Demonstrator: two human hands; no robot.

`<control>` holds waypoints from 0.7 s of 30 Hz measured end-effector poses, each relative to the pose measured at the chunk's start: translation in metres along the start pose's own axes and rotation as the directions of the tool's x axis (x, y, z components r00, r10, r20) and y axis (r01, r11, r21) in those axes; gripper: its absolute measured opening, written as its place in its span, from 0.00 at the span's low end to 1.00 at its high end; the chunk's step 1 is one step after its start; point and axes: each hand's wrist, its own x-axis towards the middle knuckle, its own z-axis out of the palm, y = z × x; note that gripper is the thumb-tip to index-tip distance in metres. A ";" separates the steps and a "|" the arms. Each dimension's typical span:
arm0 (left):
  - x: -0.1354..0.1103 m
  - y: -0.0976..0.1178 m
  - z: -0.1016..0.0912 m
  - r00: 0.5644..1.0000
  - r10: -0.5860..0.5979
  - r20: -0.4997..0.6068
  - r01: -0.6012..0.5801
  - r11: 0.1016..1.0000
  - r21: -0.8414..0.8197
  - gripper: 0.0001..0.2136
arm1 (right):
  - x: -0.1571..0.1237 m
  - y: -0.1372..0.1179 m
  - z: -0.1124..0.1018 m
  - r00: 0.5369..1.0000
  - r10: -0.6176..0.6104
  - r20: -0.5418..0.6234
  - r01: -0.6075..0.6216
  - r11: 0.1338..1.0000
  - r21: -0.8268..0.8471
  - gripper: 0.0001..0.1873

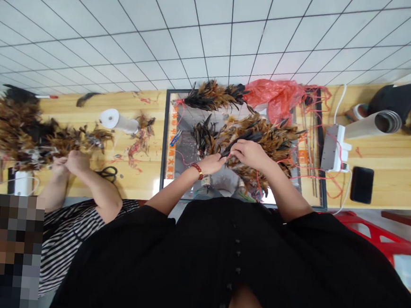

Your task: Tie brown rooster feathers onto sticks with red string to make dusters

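Observation:
Over a glass-topped panel with a dark frame (165,141), my two hands meet at the base of a dark feather bunch (240,138). My left hand (210,165), with a red beaded bracelet at its wrist, is closed on the lower end. Close beside it, my right hand (250,153) pinches red string (228,157) at the same spot; the exact grip of the fingertips is partly hidden. Beneath and around them spreads a pile of brown and black feathers (281,141). A smaller dark feather clump (204,134) lies left of it.
A feather bundle (213,96) and red plastic bag (283,96) lie along the back. Blue-handled snips (175,137) rest at left. A power strip (333,147) and phone (362,185) are at right. A co-worker's hands (71,163) handle feathers near a white spool (117,120).

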 end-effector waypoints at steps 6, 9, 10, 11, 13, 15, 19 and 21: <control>-0.026 0.011 -0.006 0.991 0.131 -0.020 -0.105 0.868 0.486 0.19 | 0.012 -0.008 0.007 0.987 -0.057 -0.153 0.072 0.993 0.098 0.15; -0.031 0.011 -0.002 0.963 0.255 -0.089 -0.150 0.779 0.609 0.20 | 0.022 -0.007 0.010 0.982 -0.005 -0.188 0.037 0.985 0.170 0.14; -0.032 0.009 -0.002 0.954 0.285 -0.093 -0.168 0.763 0.624 0.20 | 0.025 -0.005 0.012 0.984 0.028 -0.175 0.011 0.976 0.218 0.13; -0.033 0.007 -0.003 0.946 0.313 -0.090 -0.190 0.757 0.626 0.19 | 0.027 -0.001 0.014 0.988 0.058 -0.144 -0.015 0.959 0.284 0.11; -0.034 0.000 -0.007 0.926 0.368 -0.082 -0.251 0.764 0.594 0.18 | 0.031 0.008 0.020 0.995 0.091 -0.040 -0.062 0.885 0.462 0.09; -0.036 -0.007 -0.012 0.903 0.422 -0.074 -0.322 0.781 0.535 0.18 | 0.032 0.017 0.027 0.989 0.117 0.090 -0.147 0.761 0.632 0.09; -0.039 -0.019 -0.023 0.866 0.499 -0.021 -0.469 0.827 0.309 0.19 | 0.025 0.025 0.038 0.948 0.144 0.285 -0.313 0.592 0.742 0.10; -0.041 -0.023 -0.026 0.854 0.520 -0.035 -0.514 0.851 0.107 0.15 | 0.017 0.026 0.043 0.957 0.109 0.268 -0.277 0.611 0.742 0.10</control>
